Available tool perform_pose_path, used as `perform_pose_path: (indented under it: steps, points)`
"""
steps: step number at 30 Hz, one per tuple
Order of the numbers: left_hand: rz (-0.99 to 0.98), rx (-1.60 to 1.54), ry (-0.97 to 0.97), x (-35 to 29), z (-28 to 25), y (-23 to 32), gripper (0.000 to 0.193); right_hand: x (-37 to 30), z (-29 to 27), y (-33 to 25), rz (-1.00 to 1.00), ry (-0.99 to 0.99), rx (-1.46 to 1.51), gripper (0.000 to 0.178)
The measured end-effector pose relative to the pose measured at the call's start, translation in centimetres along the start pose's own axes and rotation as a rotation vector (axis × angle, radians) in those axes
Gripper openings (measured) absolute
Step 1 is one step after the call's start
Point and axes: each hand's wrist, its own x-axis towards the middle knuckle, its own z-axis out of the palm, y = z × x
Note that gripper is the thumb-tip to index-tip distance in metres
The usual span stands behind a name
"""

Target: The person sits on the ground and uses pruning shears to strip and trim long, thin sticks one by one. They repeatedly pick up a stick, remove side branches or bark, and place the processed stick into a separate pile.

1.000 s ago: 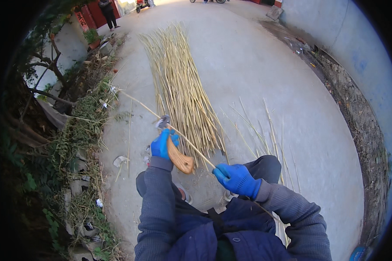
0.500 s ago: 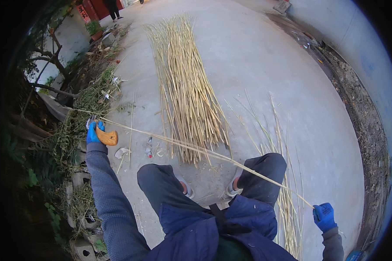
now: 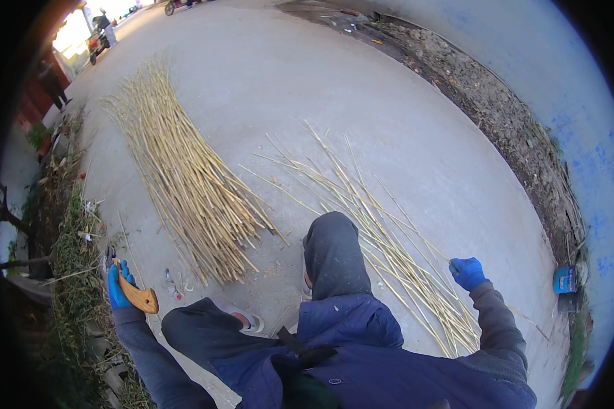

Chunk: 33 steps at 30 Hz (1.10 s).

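My left hand (image 3: 121,285), in a blue glove, is closed around a tool with a curved wooden handle (image 3: 140,297). A bit of metal shows at its upper end, but the tool's kind cannot be made out. On the right, my right hand (image 3: 468,273), gloved too, is closed at a thin stalk (image 3: 432,249) that reaches its fingers. Below and left of that hand lies a loose pile of long dry stalks (image 3: 406,276). A larger, thick bundle of straw-coloured stalks (image 3: 191,184) lies on the concrete at left of centre.
Weeds and rubble (image 3: 75,273) line the left edge. A small clear bottle (image 3: 172,285) lies near my left knee. A dirt strip (image 3: 471,102) runs along the pale wall (image 3: 566,102), with a blue bucket (image 3: 565,279) by it. People and a motorbike (image 3: 97,46) are far off.
My view has turned right, so the large bundle sits further left. The long stalks stretched between my hands no longer cross my lap. My right hand has moved to the smaller pile.
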Motion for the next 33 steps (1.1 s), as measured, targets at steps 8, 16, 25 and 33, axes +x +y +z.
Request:
perform_pose_path:
  steps: [8, 16, 25, 33]
  points:
    - [-0.198, 0.287, -0.155, -4.6, 13.3, -7.6, 0.059, -8.2, 5.9, 1.9, 0.266, -0.313, -0.142, 0.017]
    - [-0.155, 0.554, -0.427, -1.5, 14.2, -11.2, 0.085, -22.3, 6.0, 4.9, 0.773, -0.789, -0.447, 0.021]
    - [0.005, 0.687, -0.733, -2.4, 17.3, -12.9, 0.087, -38.1, 4.9, 9.1, 1.443, -1.058, -0.709, 0.046]
    - [-0.309, 0.311, -0.411, -8.6, 17.0, -7.7, 0.047, -12.7, 7.6, 7.5, 0.934, -0.687, -0.663, 0.031]
